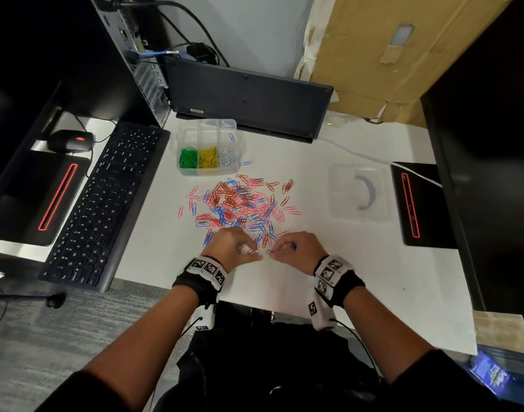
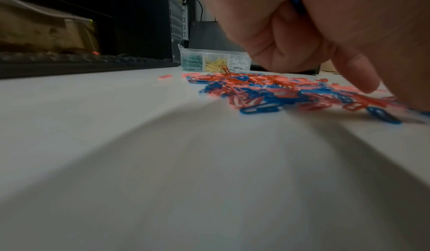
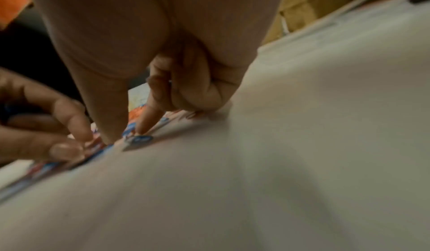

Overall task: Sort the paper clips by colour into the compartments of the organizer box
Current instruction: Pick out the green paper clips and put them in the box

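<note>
A mixed pile of red, pink, orange and blue paper clips (image 1: 240,206) lies mid-table. Behind it stands the clear organizer box (image 1: 208,124); its front compartments hold green, yellow and white clips, and one blue clip (image 1: 232,137) lies in a back compartment. Both hands work at the pile's near edge. My left hand (image 1: 255,253) has its fingers curled, with blue clips (image 2: 296,4) showing inside the fist. My right hand (image 1: 272,252) pinches a blue clip (image 3: 139,139) on the table between thumb and forefinger, and more blue shows in its curled fingers.
A black keyboard (image 1: 106,203) and mouse (image 1: 72,140) lie to the left, and a computer tower (image 1: 130,55) stands behind them. A dark flat device (image 1: 249,96) leans behind the box. The clear lid (image 1: 359,193) lies to the right. One blue clip (image 1: 246,163) lies beside the box.
</note>
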The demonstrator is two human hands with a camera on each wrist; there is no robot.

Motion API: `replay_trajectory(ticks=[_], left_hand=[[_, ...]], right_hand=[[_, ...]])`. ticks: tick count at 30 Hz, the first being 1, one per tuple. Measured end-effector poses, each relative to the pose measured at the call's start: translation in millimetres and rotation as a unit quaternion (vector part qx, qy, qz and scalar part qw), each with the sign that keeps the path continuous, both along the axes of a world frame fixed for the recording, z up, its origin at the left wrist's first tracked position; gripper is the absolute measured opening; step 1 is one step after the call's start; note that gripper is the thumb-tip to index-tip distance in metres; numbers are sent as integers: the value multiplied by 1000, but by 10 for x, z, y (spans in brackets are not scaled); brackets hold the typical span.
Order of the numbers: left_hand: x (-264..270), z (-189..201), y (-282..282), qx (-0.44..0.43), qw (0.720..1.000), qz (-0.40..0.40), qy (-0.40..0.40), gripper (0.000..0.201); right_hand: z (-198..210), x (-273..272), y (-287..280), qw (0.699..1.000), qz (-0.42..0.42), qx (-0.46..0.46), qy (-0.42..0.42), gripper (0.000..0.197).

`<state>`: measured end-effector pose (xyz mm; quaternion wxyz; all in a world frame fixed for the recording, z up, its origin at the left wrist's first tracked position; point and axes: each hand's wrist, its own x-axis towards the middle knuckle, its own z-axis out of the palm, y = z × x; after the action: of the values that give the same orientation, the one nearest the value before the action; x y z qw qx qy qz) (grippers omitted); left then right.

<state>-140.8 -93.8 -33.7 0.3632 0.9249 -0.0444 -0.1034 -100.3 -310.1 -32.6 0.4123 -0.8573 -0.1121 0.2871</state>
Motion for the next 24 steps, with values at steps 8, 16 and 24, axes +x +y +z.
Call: replay_trajectory(ticks=[8, 16, 24], left_hand=[[-19, 11, 28, 28, 998, 38, 35, 9], [41, 5, 50, 1, 998, 41, 53, 10], [26, -6, 148, -181, 942, 241, 147, 14]], right_hand=[[-40, 48, 151, 994, 31, -82, -59, 11], [210, 202, 84, 861, -185, 257, 398, 17], [212, 337, 302, 912, -138, 199, 332, 37]])
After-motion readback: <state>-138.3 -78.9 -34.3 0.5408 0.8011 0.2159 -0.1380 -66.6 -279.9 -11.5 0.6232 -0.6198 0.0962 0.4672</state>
